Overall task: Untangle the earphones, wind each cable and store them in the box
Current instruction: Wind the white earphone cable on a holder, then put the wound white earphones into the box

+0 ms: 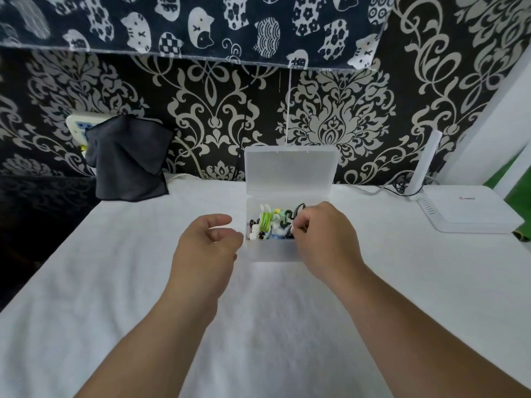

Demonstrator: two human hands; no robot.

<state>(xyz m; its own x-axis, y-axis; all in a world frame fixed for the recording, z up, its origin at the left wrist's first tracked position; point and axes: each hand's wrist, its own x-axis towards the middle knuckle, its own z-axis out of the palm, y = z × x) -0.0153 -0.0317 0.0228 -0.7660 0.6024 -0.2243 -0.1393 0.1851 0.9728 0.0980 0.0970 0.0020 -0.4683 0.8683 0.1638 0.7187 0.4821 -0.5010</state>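
Note:
A translucent plastic box (273,251) stands on the white cloth with its lid (290,170) upright at the back. Inside lie several wound earphones (268,224) in green, white, black and blue. My right hand (324,239) reaches over the box's right side, its fingers curled down among the black earphone cables (297,211); I cannot tell whether it grips one. My left hand (208,242) hovers just left of the box, fingers loosely curled, holding nothing.
The white cloth (129,282) covers the table. A dark grey cloth (128,159) hangs over a power strip (79,126) at the back left. A white router (471,211) with an upright antenna (425,165) and cables sits at the back right. Patterned fabric forms the backdrop.

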